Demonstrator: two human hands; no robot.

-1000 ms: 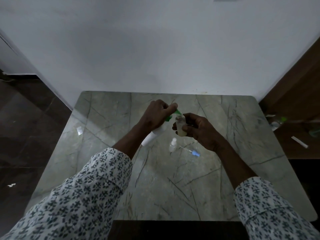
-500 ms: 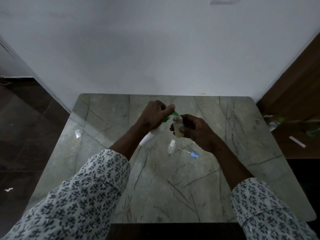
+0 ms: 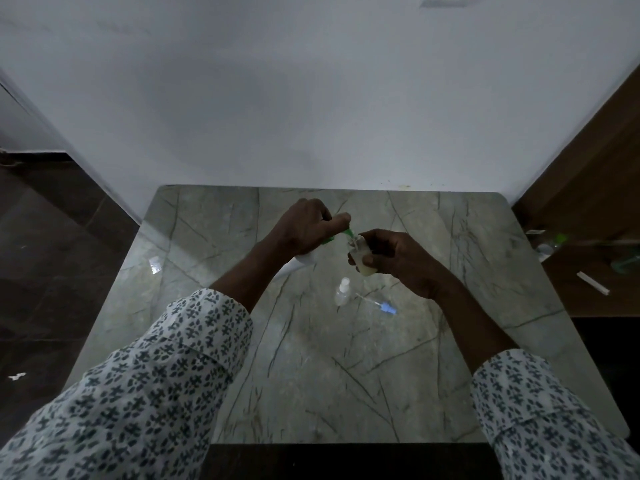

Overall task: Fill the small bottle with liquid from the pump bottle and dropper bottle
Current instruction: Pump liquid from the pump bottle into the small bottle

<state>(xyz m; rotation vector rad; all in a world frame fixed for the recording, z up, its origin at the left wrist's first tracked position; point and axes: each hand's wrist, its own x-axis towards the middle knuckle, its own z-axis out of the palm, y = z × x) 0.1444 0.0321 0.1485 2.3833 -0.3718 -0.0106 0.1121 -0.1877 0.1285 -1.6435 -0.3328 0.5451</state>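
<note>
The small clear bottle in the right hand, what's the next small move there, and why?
Probably press the green pump head again. The left hand holds the white pump bottle tilted, nozzle at the small clear bottle in the right hand, which shows pale liquid only near its bottom.

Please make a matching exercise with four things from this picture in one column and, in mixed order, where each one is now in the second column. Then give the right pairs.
Things:
1. pump bottle
2. small bottle
3. dropper bottle
4. blue-tipped pump piece

Places:
A. lying flat on the marble table
B. held in the right hand
C. standing on the table, untouched
D. held tilted in the left hand

Pairs: 1-D, 2-B, 3-C, 4-A
</note>
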